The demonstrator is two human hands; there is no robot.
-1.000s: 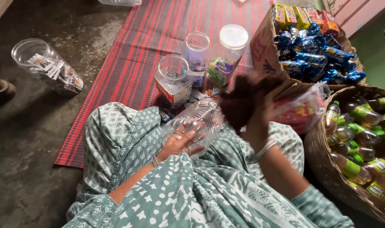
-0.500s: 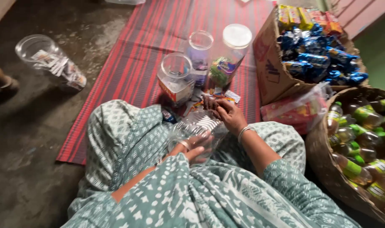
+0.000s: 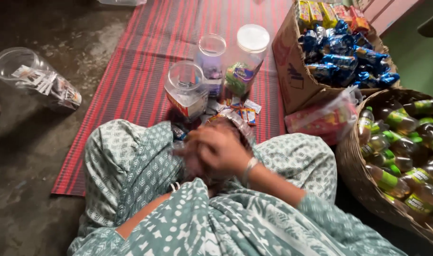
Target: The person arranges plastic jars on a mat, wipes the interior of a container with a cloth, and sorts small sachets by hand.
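Tight quarters here: the person sits at the near edge of the red striped woven mat [image 3: 145, 71], hemmed in on the right by a woven basket of green-labelled bottles [image 3: 363, 189] and an open brown cardboard box of blue snack packets [image 3: 292, 76]; the only open room lies to the left, on the bare grey concrete floor [image 3: 31, 156]. Both hands are bunched together over the lap. The right hand [image 3: 221, 149], a pale bangle at its wrist, lies on top, fingers [image 3: 204, 140] curled in close over a clear crinkly plastic bag [image 3: 237, 122] that peeks out just beyond the knuckles. The left hand [image 3: 190, 163] is mostly hidden beneath and blurred, so I cannot tell how far its fingers are open. Just ahead on the mat stand an open clear plastic jar [image 3: 185, 90], a second lidless clear jar [image 3: 211, 61] and a white-lidded clear jar [image 3: 247, 57], with small sweet sachets [image 3: 245, 111] scattered at their feet.
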